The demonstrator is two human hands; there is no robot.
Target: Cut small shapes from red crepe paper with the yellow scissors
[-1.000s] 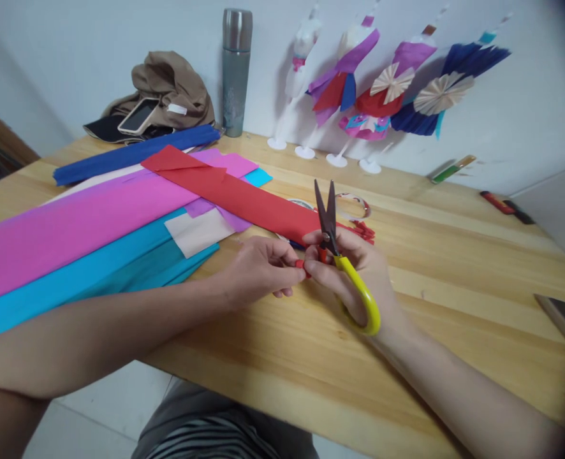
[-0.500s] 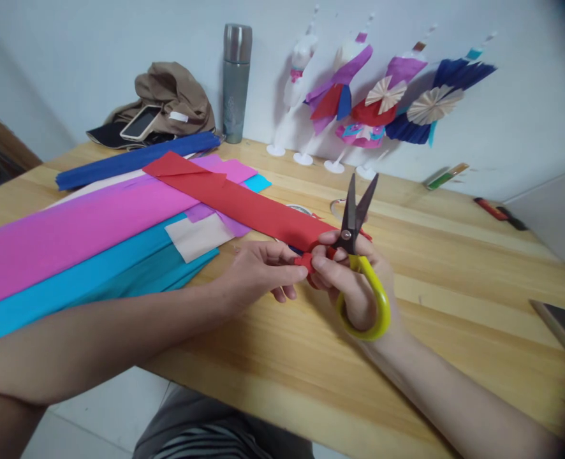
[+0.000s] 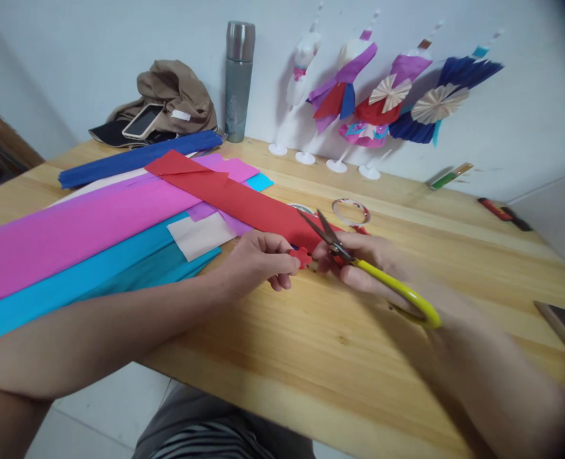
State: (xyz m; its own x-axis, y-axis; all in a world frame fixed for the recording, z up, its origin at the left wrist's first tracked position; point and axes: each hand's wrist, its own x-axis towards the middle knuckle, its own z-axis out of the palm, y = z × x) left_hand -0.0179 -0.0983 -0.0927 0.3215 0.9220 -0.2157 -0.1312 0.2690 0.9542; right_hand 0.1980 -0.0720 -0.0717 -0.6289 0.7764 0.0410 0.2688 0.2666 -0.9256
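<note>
While the left hand [image 3: 263, 261] pinches a small red scrap [image 3: 301, 257] by its edge between thumb and fingers, the right hand [image 3: 373, 258] sits just beside it, gripping the scissors [image 3: 392, 280]. The scrap is held above the tabletop [image 3: 273, 363], its outline lobed rather like a flower. The scissors' blades stand parted, pointing up and leftward, and their yellow handle runs back toward the wrist; a bit of red also shows among the right hand's fingers. Behind both hands lies a long red strip [image 3: 254, 205], slanting across the ends of pink paper [image 3: 95, 223]. A cream piece [image 3: 201, 236] rests on blue paper [image 3: 95, 264] near the left hand. Just past the strip's near end is a ring [image 3: 367, 215], perhaps tape. Farther back, at left, a dark blue roll [image 3: 139, 158] lies in front of a phone [image 3: 143, 121] and a brown cloth [image 3: 177, 83], with a bottle [image 3: 238, 95] upright beside them. Along the wall, four figures stand on white bases, three of them dressed in coloured paper.
</note>
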